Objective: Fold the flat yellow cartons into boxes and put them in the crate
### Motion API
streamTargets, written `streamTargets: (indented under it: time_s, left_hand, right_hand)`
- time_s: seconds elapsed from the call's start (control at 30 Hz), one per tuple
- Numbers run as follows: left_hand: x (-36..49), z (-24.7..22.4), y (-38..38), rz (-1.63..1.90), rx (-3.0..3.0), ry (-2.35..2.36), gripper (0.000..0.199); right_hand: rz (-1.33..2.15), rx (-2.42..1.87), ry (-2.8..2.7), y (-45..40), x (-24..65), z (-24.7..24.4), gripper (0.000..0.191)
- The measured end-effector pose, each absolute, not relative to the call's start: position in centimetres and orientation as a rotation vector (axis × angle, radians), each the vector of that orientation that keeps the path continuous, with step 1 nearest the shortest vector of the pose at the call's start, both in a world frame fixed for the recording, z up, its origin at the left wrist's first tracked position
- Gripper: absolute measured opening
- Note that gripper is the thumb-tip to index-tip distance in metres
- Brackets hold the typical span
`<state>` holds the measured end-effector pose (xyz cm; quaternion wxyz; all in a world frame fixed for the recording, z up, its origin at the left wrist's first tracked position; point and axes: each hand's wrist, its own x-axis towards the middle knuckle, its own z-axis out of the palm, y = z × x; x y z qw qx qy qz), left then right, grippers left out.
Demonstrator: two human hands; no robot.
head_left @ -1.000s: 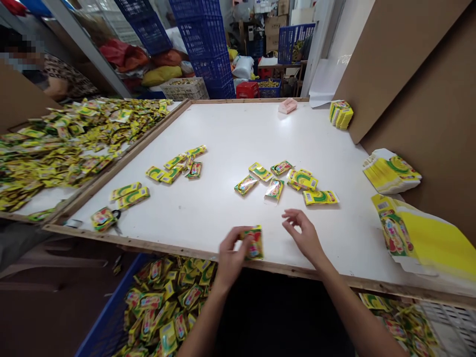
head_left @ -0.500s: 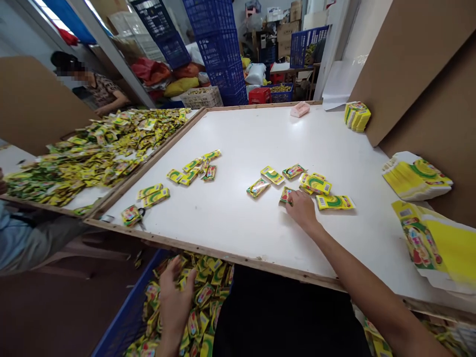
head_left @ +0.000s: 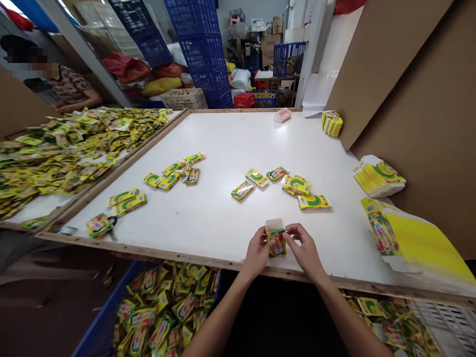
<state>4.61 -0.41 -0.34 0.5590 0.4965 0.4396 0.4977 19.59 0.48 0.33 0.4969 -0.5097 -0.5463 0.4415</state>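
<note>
Near the front edge of the table, a small green and yellow printed carton (head_left: 277,247) stands between my hands, its white top flap raised. My left hand (head_left: 259,252) grips its left side, thumb across the front. At the upper right edge of the carton, my right hand (head_left: 302,248) has thumb and fingers closed together; the carton partly hides the fingertips. Beyond the hands lie several yellow and green packets, among them a single packet (head_left: 242,190), a packet (head_left: 256,177) and a packet (head_left: 314,201).
More packets (head_left: 171,179) and black-handled scissors (head_left: 112,223) lie at left. Flat cartons (head_left: 379,176) are stacked at right. A blue crate (head_left: 107,302) full of packets sits below the table. Another person (head_left: 70,89) sits behind a packet heap (head_left: 74,148).
My left hand has come up from over the crate to the carton. My right hand has drawn back toward me from among the packets. The view has shifted right.
</note>
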Motion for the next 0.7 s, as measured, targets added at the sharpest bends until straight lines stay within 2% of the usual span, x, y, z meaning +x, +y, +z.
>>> streamTargets:
  time_s: [0.17,0.3,0.4,0.47,0.6,0.7]
  left_hand:
    - [3.7,-1.0,-0.8,1.221,1.054,1.004,0.049]
    - [3.3,-1.1,-0.7,1.113,1.097,0.991,0.032]
    - [3.4,-1.0,-0.3,1.138,1.115,1.025,0.021]
    - [3.6,-0.8,-0.1,1.197,1.107,1.032,0.022]
    - [3.5,-0.4,0.0,1.275,1.099,1.028,0.038]
    - [3.1,-0.1,-0.3,1.219,1.220,1.113,0.026]
  right_hand:
    - [1.166,-1.147,-1.376,0.1,19.4,-1.6,0.029]
    - [1.238,-1.119,-1.506,0.5,19.7,-1.8,0.026]
    - [1.169,-1.117,-1.548,1.0,19.6,-1.6,0.028]
    - [1.090,-1.121,-1.522,1.2,19.2,-1.6,0.026]
    - [1.037,-1.101,-1.430,0.9,18.3,-1.5,0.025]
    - [0.985,-1.039,-1.509,0.4,18.1,-1.2,0.019]
